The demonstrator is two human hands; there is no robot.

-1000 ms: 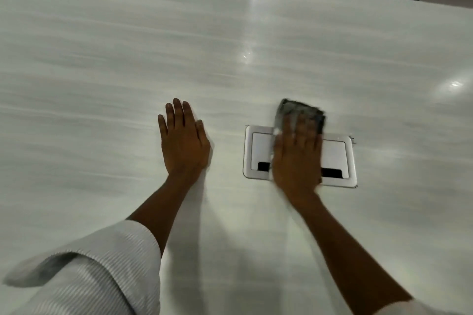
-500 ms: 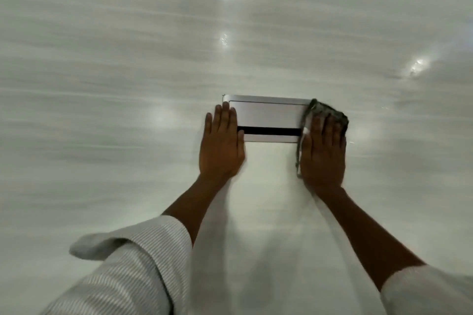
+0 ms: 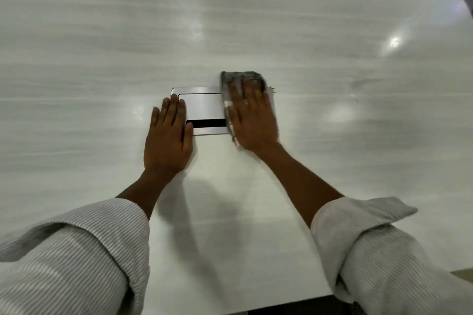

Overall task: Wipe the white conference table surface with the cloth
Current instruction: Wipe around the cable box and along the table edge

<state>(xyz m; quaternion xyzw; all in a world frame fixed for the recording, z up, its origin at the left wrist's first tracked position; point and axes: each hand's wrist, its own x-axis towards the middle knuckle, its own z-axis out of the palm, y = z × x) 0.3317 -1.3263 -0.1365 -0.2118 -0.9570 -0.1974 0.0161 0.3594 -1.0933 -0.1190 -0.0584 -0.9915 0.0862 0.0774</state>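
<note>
R hand [image 3: 252,120]: flat, fingers straight and spread a little, palm pressing down on the grey cloth [image 3: 242,79]. No pinch, no curl, just weight on top. Cloth folded to a pad; its far edge shows past the fingertips, a pale strip shows along the thumb side and by the little finger. Edges blurred, so prob. mid-stroke.

Cloth sits over the R end of the recessed metal cable box [image 3: 202,107] set flush in the white conference table [image 3: 358,148]. Far edge of the cloth laps onto bare tabletop just beyond the box.

L hand [image 3: 167,140]: also flat, fingers together and straight, holding nothing. Fingertips overlap the L edge of the box frame, palm on tabletop just nearside of it. Reads as a brace for the lean.

Box lid down, dark slot along its near side, between the two hands. Striped shirt sleeves [image 3: 76,250] rolled back, nearside of the box by the table edge.

Step in hand, my read: wiping over and around the box, w/ most of the tabletop beyond it and to either side yet to cover. Can't judge which parts are already clean; glare spots only.

Next move calls for: steady flat pressure, keep the cloth from catching on the box rim or slot, long overlapping passes outward from the box, L hand shifted as the reach grows.
</note>
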